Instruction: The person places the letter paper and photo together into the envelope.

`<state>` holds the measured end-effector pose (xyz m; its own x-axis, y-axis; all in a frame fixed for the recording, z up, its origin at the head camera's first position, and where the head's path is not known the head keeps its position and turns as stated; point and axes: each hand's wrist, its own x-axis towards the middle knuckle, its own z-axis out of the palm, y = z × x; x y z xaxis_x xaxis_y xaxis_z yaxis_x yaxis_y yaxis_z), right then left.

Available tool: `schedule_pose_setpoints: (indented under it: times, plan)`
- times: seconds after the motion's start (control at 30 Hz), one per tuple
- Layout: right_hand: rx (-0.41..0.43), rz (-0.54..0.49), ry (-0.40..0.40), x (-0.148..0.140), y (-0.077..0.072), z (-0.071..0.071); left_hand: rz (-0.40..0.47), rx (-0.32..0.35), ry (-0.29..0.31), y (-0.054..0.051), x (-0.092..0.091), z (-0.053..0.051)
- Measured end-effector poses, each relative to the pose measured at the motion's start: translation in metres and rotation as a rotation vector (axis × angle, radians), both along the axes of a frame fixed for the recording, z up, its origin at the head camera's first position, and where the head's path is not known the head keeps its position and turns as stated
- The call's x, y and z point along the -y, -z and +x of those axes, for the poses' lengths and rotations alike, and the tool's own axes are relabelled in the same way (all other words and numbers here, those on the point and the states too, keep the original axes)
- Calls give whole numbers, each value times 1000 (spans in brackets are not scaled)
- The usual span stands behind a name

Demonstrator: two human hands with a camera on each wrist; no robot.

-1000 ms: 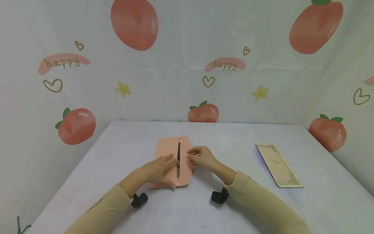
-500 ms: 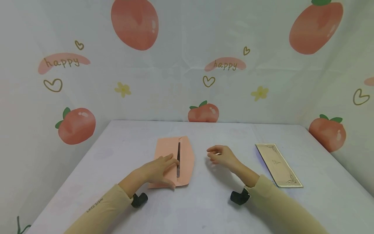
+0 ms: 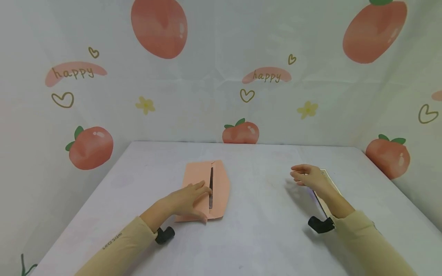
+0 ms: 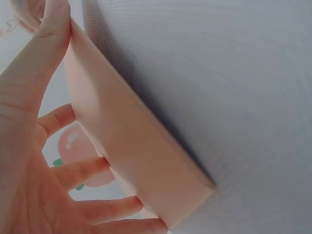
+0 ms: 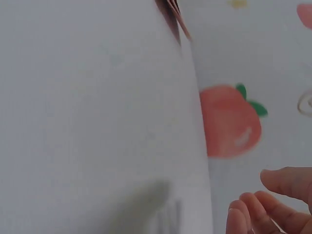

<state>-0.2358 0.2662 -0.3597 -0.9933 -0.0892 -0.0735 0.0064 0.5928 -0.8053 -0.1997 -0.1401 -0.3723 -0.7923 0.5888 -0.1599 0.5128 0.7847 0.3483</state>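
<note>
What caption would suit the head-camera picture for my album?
A left hand rests on a pink envelope; the right hand hovers near a beige card.

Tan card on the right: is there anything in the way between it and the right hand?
Nothing that I can see. In the head view, the right hand hangs over the table, with its wrist and forearm hiding part of the tan card. No other thing shows between them.

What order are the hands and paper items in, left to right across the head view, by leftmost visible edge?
Left hand → pink envelope → right hand → beige card, partly hidden by the right arm.
</note>
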Motion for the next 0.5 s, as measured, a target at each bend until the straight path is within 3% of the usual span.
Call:
schedule_pose_setpoints:
  times: [0.2,0.5]
  plan:
    - [28,73,30,-41,-6,8,-1,5,-6,-1,0,0]
    - [49,146,131,-79,1,14,6,3,-2,1,0,0]
